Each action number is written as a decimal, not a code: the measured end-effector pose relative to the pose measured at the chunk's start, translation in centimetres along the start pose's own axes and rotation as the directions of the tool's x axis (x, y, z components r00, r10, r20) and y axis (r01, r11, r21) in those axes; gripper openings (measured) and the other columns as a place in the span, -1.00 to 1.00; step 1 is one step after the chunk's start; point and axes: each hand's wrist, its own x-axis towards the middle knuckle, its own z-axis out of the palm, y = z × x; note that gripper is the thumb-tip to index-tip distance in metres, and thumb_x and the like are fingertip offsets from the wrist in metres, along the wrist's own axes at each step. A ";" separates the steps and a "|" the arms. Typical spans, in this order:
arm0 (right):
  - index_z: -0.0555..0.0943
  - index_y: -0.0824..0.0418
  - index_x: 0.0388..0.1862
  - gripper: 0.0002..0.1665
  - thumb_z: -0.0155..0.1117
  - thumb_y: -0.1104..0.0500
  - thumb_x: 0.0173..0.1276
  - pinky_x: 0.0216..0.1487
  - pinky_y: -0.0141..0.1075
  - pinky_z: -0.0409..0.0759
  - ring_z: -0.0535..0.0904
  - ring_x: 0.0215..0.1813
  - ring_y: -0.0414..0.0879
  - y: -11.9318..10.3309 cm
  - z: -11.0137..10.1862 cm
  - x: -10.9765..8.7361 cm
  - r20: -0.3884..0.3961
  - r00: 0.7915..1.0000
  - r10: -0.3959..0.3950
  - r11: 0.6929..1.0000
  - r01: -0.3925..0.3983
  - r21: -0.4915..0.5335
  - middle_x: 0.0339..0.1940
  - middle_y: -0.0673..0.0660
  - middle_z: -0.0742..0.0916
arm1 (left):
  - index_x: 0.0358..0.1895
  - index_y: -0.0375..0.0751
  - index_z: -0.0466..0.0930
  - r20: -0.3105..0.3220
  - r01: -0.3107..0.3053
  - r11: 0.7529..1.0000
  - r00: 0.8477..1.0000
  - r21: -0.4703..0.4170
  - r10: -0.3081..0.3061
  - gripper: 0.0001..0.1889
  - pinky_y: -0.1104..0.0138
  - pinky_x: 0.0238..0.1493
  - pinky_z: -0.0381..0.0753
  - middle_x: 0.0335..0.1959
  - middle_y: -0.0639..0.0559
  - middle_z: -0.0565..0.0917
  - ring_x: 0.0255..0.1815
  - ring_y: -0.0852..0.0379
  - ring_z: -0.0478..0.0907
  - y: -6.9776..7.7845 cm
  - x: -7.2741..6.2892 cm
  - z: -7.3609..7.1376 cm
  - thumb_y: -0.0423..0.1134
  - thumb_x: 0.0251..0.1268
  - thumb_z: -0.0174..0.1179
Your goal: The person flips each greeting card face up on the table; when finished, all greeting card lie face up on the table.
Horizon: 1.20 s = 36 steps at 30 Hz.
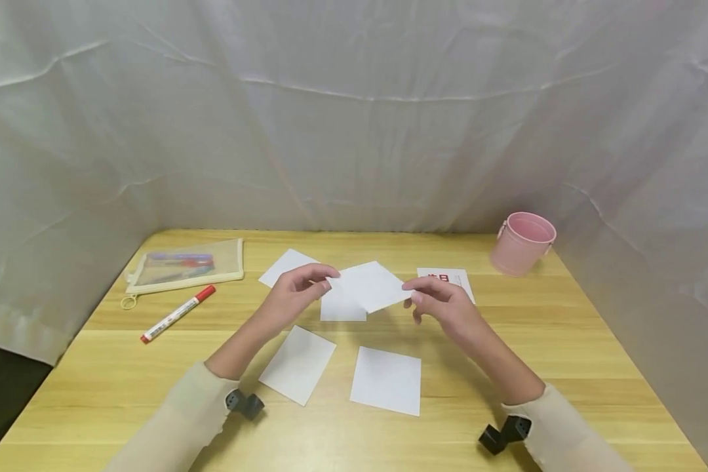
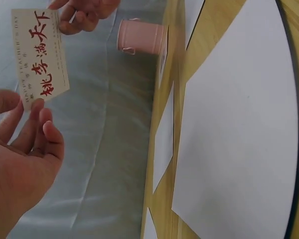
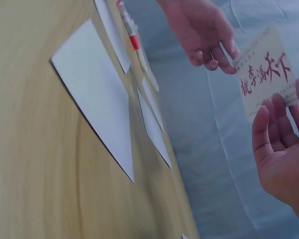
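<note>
1. Held card (image 1: 373, 287) is hanging in the air between both sets of fingers, above the surface (image 1: 596, 354); blank face is pointing up at the head view, red-lettered face is showing in both wrist views.
2. Left hand (image 1: 292, 296): fingers and thumb are pinching the card's left end, gap down to card thickness.
3. Right hand (image 1: 450, 307): fingers and thumb are pinching the opposite end just as tightly; spare fingers are curling below.
4. Two-end grip is probably serving to hold the card level and leave both faces mostly uncovered.
5. Middle card (image 1: 342, 311) is lying between the fingers, under the held one, partly covered.
6. Far-left card (image 1: 286, 263) is lying beyond the left fingers, red-printed card (image 1: 458, 279) beyond the right; hands are partly hiding both.
7. Near-left card (image 1: 297, 365) and near-right card (image 1: 386, 380) are lying nearer the person than the fingers, well apart, seemingly for easy single pickup.
8. Marker (image 1: 179, 313) and mesh pouch (image 1: 227, 262) are lying left of the left fingers, pink bucket (image 1: 516, 249) is standing right of and beyond the right fingers; all are apparently sitting aside, leaving working room.
</note>
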 end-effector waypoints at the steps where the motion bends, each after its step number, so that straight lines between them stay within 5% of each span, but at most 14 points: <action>1: 0.66 0.09 -0.02 -0.83 0.17 0.22 0.53 -0.25 -0.31 0.65 0.62 -0.21 -0.14 0.1 0.1 0.1 -0.004 1.000 0.016 0.999 -0.016 0.042 -0.16 0.03 0.70 | 0.08 -0.11 0.66 -0.005 -0.004 1.000 1.000 0.000 0.004 -0.78 0.28 -0.11 0.62 -0.03 -0.06 0.66 -0.15 0.00 0.59 0.0 0.0 0.0 -0.22 0.47 0.19; 6: 0.63 0.08 0.00 -0.80 0.07 0.11 0.61 -0.28 -0.35 0.63 0.62 -0.12 -0.16 0.7 0.2 0.5 0.026 0.997 0.072 0.978 -0.076 0.192 -0.14 0.01 0.68 | -0.01 -0.09 0.67 -0.041 -0.022 1.000 0.999 -0.017 0.021 -0.83 0.40 -0.28 0.49 -0.24 0.01 0.61 -0.28 0.04 0.49 0.0 0.0 0.3 -0.20 0.41 0.27; 10: 0.58 0.23 0.01 -0.75 0.08 0.08 0.61 -0.30 -0.37 0.62 0.61 -0.24 -0.16 1.2 0.2 0.7 0.045 0.991 0.127 0.970 -0.134 0.202 -0.25 0.03 0.68 | -0.05 -0.13 0.68 -0.077 -0.021 1.000 0.997 -0.020 0.020 -0.85 0.41 -0.28 0.46 -0.27 0.02 0.58 -0.28 0.10 0.45 0.1 0.1 0.3 -0.22 0.41 0.27; 14: 0.56 0.30 0.11 -0.59 0.19 0.00 0.54 -0.24 -0.31 0.65 0.60 -0.32 -0.09 1.5 0.2 0.9 -0.038 0.981 0.191 0.981 -0.190 0.024 -0.30 0.05 0.64 | -0.06 -0.19 0.67 -0.098 0.025 0.999 0.995 -0.026 -0.027 -0.83 0.40 -0.21 0.53 -0.20 0.01 0.64 -0.21 0.04 0.53 0.3 0.1 0.2 -0.20 0.42 0.26; 19: 0.57 0.21 0.22 -0.55 0.25 -0.02 0.50 -0.09 -0.20 0.70 0.64 -0.13 0.03 1.2 0.1 0.7 -0.165 0.983 0.083 0.965 -0.120 -0.231 -0.04 0.10 0.67 | -0.04 -0.23 0.65 -0.075 0.069 0.997 0.995 -0.027 -0.071 -0.81 0.29 -0.16 0.56 -0.21 -0.01 0.69 -0.21 0.02 0.56 0.6 0.0 0.5 -0.20 0.42 0.25; 23: 0.50 0.22 0.34 -0.51 0.27 0.12 0.49 0.02 -0.32 0.67 0.64 0.02 -0.16 0.3 0.5 0.4 -0.153 0.987 -0.055 0.964 0.012 -0.266 0.06 0.22 0.69 | -0.04 -0.20 0.65 -0.039 0.087 0.996 0.995 -0.013 -0.088 -0.82 0.27 -0.18 0.56 -0.22 0.00 0.71 -0.21 0.00 0.56 0.5 0.0 1.3 -0.22 0.40 0.25; 27: 0.49 0.20 0.37 -0.46 0.32 0.20 0.44 0.00 -0.43 0.63 0.65 -0.05 -0.23 -0.4 0.7 0.1 -0.145 0.981 -0.129 0.942 0.076 -0.328 -0.05 0.25 0.72 | -0.06 -0.16 0.66 0.011 0.092 0.995 0.996 0.023 -0.092 -0.84 0.30 -0.18 0.54 -0.21 0.01 0.71 -0.20 0.05 0.57 0.3 0.2 2.4 -0.21 0.40 0.25; 36: 0.67 0.19 0.16 -0.65 0.33 0.17 0.44 -0.05 -0.50 0.62 0.62 -0.06 -0.31 -0.2 -1.4 -1.6 -0.195 0.975 -0.111 0.878 0.005 -0.478 -0.02 0.18 0.74 | -0.01 -0.12 0.68 0.149 0.062 0.991 0.986 0.122 -0.080 -0.80 0.26 -0.07 0.57 -0.22 0.04 0.77 -0.15 0.15 0.63 -0.4 1.9 4.8 -0.23 0.36 0.28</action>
